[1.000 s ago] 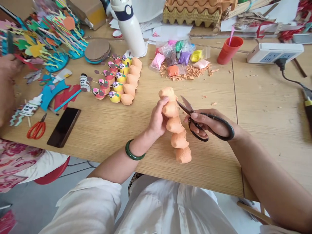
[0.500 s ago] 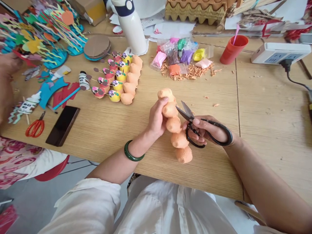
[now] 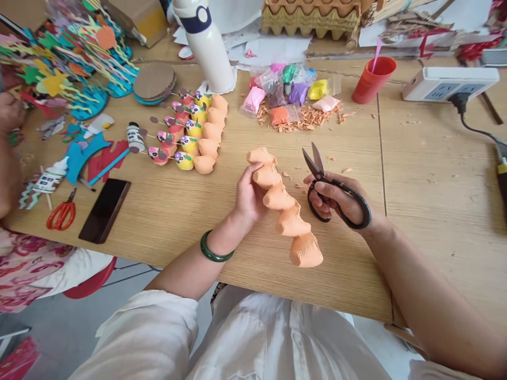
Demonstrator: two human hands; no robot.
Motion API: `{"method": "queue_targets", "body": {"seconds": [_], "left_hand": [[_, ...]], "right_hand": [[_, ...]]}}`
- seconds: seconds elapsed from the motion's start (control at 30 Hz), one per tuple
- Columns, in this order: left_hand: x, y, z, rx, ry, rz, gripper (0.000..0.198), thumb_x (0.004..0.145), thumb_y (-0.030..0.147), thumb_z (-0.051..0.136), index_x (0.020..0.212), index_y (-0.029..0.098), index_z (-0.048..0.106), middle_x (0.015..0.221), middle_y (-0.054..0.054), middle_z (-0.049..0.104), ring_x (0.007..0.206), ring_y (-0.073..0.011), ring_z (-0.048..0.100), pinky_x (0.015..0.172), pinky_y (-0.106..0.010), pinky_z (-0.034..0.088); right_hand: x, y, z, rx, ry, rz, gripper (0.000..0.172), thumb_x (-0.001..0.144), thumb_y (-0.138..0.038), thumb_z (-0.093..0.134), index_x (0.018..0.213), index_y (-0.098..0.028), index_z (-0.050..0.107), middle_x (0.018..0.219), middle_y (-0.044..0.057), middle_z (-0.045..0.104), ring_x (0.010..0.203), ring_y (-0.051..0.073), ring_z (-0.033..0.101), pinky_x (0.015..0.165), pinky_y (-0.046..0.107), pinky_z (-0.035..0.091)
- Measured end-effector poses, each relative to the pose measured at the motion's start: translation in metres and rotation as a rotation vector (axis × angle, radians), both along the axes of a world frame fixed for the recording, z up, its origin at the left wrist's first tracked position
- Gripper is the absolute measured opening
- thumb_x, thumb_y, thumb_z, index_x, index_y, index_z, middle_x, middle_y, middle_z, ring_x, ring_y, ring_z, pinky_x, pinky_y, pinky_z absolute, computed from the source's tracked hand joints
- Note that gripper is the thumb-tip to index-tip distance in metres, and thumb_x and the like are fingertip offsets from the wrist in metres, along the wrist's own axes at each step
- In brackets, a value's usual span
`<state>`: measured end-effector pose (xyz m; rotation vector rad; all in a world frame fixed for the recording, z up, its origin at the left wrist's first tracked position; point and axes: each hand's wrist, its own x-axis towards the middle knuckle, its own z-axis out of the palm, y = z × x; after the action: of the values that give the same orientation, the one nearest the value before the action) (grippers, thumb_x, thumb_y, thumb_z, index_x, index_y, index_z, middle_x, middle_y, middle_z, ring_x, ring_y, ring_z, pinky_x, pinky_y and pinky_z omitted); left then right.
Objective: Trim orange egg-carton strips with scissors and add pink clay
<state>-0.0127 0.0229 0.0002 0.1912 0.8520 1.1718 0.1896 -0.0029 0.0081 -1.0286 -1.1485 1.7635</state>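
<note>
My left hand [image 3: 250, 196] grips an orange egg carton strip [image 3: 282, 199] near its upper end, thumb on top. The strip is a row of several joined cups, slanting down toward the table's front edge with its cut side facing right. In my right hand [image 3: 344, 198] is a pair of black-handled scissors [image 3: 317, 168], the fingers through the loops. Their blades are parted, pointing up and away, and stand apart from the strip. Small orange scraps [image 3: 300, 184] lie on the table between and beyond the hands.
Painted egg-cup rows [image 3: 186, 132] stand at left beside a bottle [image 3: 212, 58]. Clay packets [image 3: 287, 89] lie on orange shavings [image 3: 309, 120]. A red cup [image 3: 374, 80] and power strip [image 3: 451, 83] are at right. A phone [image 3: 105, 210], orange-handled scissors [image 3: 62, 214] and another person's hand [image 3: 11, 111] are left.
The scissors have moved away from the strip to the right and slightly up. The strip has turned so its cut side shows more, and its lower end has swung right.
</note>
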Motion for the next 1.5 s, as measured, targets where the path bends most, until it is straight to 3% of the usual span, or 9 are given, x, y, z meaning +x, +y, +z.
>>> {"method": "queue_targets", "body": {"seconds": [0.17,0.33,0.4,0.5,0.63,0.77,1.03,1.3,1.5], "left_hand": [[0.0,-0.001,0.001,0.052,-0.024,0.067,0.016,0.093,0.028,0.056,0.083,0.023,0.067,0.068,0.001,0.068,0.057,-0.0132,0.061,0.058,-0.026,0.05],[0.001,-0.001,0.001,0.12,-0.019,0.124,0.015,0.094,0.027,0.057,0.087,0.022,0.069,0.076,0.001,0.07,0.068,-0.0137,0.067,0.071,-0.027,0.056],[0.001,-0.001,0.002,0.115,0.011,0.136,0.015,0.094,0.028,0.056,0.088,0.022,0.068,0.077,0.001,0.069,0.069,-0.0126,0.066,0.072,-0.025,0.056],[0.001,-0.003,0.007,0.128,0.047,0.154,0.014,0.093,0.031,0.058,0.087,0.022,0.068,0.076,0.001,0.066,0.068,-0.0126,0.064,0.068,-0.023,0.053],[0.001,-0.005,0.018,0.17,0.031,0.148,0.017,0.092,0.035,0.059,0.083,0.021,0.066,0.074,0.0,0.06,0.064,-0.0119,0.058,0.063,-0.023,0.049],[0.001,-0.006,0.026,0.165,0.057,0.151,0.022,0.093,0.038,0.055,0.079,0.022,0.063,0.073,-0.001,0.058,0.064,-0.013,0.055,0.063,-0.025,0.05],[0.0,-0.006,0.025,0.182,0.056,0.152,0.02,0.089,0.042,0.061,0.081,0.023,0.061,0.076,-0.001,0.058,0.066,-0.0143,0.056,0.065,-0.028,0.051],[0.001,-0.015,0.028,0.31,0.025,0.176,0.013,0.084,0.037,0.063,0.085,0.024,0.06,0.078,-0.001,0.057,0.068,-0.0148,0.055,0.064,-0.028,0.049],[0.002,-0.023,0.035,0.348,0.057,0.226,0.015,0.081,0.039,0.064,0.088,0.026,0.059,0.079,-0.002,0.057,0.069,-0.0166,0.054,0.064,-0.029,0.048]], "right_hand": [[0.003,0.005,0.008,-0.042,-0.085,-0.056,0.028,0.087,-0.034,0.073,0.105,-0.017,0.062,0.069,-0.003,0.057,0.057,0.013,0.051,0.048,0.026,0.043],[0.011,0.009,0.006,0.033,-0.009,-0.033,0.038,0.081,-0.027,0.073,0.116,-0.019,0.061,0.092,0.003,0.069,0.074,0.017,0.064,0.072,0.035,0.054],[0.012,0.009,0.008,0.093,-0.057,-0.068,0.035,0.084,-0.028,0.072,0.116,-0.018,0.063,0.091,0.003,0.069,0.07,0.015,0.061,0.068,0.033,0.052],[0.014,0.005,0.018,0.137,-0.243,-0.082,0.027,0.093,-0.038,0.068,0.111,-0.017,0.065,0.074,0.001,0.065,0.055,0.012,0.049,0.051,0.027,0.042],[0.014,-0.003,0.033,0.138,-0.446,0.098,0.038,0.089,-0.055,0.073,0.095,-0.018,0.066,0.062,-0.002,0.058,0.048,0.01,0.043,0.043,0.025,0.034],[0.01,-0.014,0.035,0.256,-0.555,0.229,0.037,0.089,-0.056,0.072,0.089,-0.02,0.07,0.066,-0.002,0.054,0.057,0.012,0.046,0.05,0.025,0.037],[-0.004,-0.029,0.038,0.627,-0.853,0.107,0.024,0.094,-0.042,0.068,0.083,-0.021,0.068,0.065,-0.002,0.056,0.053,0.011,0.045,0.052,0.025,0.033],[-0.019,-0.049,0.043,0.865,-1.148,-0.047,0.032,0.096,-0.047,0.065,0.106,-0.017,0.067,0.067,0.002,0.067,0.052,0.017,0.058,0.049,0.028,0.031],[-0.034,-0.065,0.052,0.873,-1.114,-0.068,0.032,0.1,-0.045,0.059,0.107,-0.014,0.062,0.063,0.0,0.065,0.043,0.013,0.055,0.044,0.026,0.034]]}}
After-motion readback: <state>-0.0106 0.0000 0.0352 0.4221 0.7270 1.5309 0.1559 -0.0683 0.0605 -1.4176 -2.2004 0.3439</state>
